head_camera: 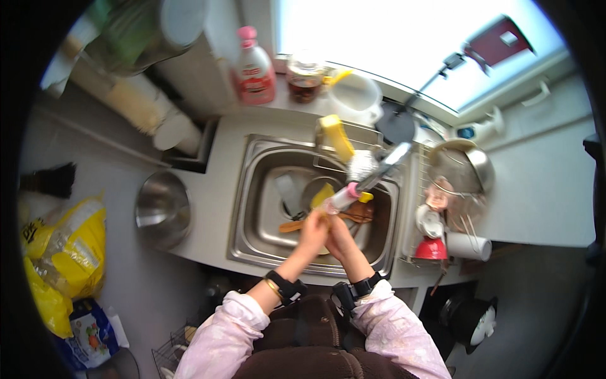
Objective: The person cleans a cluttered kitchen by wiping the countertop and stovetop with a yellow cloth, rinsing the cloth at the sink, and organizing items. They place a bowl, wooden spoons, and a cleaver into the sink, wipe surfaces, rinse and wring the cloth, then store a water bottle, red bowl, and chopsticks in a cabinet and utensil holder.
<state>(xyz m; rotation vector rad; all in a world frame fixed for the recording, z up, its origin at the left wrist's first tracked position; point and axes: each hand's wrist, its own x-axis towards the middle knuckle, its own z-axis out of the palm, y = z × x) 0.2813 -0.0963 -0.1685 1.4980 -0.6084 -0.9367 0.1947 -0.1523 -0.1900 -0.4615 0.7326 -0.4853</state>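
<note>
My left hand (313, 230) and my right hand (339, 237) meet over the stainless steel sink (258, 222). Their fingertips are close together, just below a white-and-pink nozzle (343, 198) at the end of the metal faucet (386, 163). Whether anything is between the fingers is hidden. Below them in the basin lies a wooden-handled utensil (290, 227). A yellow item (322, 195) and a pale flat piece (288, 192) are also in the basin. Brown wooden ware (365, 212) rests to the right of the hands.
A wire caddy with a yellow sponge (337, 137) hangs at the sink's back edge. A steel bowl (163, 211) stands left. On the right are a drying rack with a steel pot (461, 166), a red bowl (431, 249) and a white cup (469, 246). Behind stands a pink-capped bottle (255, 76).
</note>
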